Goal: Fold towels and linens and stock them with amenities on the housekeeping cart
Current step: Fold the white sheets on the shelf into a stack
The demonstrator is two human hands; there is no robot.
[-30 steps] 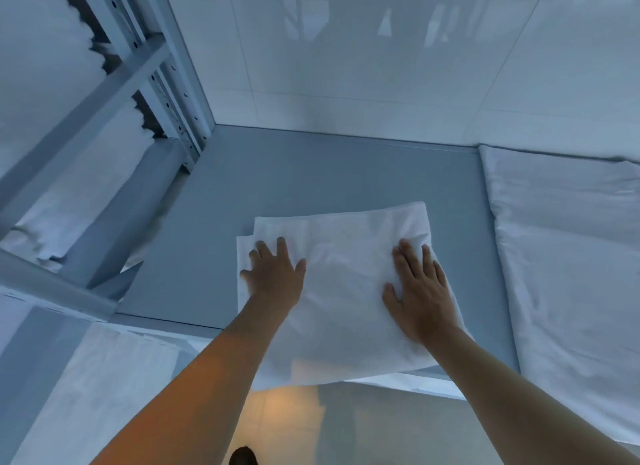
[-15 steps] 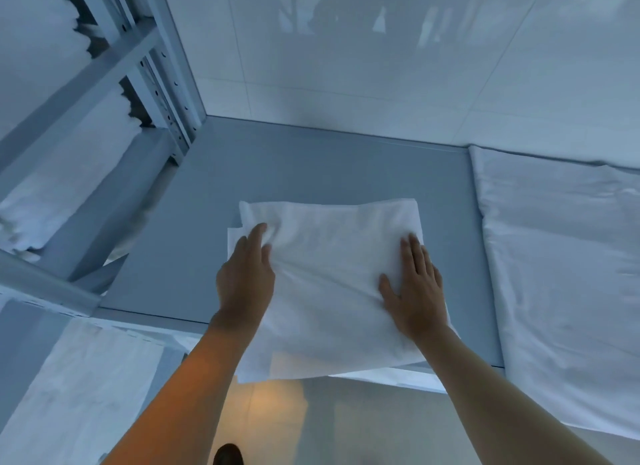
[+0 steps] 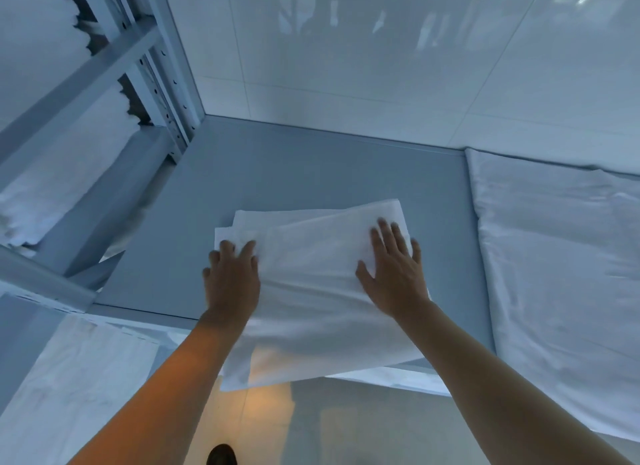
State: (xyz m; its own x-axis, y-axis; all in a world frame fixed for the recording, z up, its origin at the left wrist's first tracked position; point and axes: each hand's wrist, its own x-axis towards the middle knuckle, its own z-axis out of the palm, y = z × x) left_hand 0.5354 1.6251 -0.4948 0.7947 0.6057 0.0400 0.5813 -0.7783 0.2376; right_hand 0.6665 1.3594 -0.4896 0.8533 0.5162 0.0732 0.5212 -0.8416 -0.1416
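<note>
A folded white linen lies on the grey shelf, its near edge hanging over the shelf's front. My left hand rests on the linen's left edge with its fingertips bent over the cloth. My right hand lies flat on the right part of the linen, fingers straight and spread. The top layer sits askew over the layers beneath, whose corners show at the far left.
A larger white sheet covers the shelf's right side. A metal rack with stacked white linens stands at the left. More white cloth lies on a lower level at bottom left. A tiled wall is behind.
The linen has slid farther back on the shelf and its top layer has turned askew. My right hand moved up toward the far right corner; my left hand shifted to the left edge.
</note>
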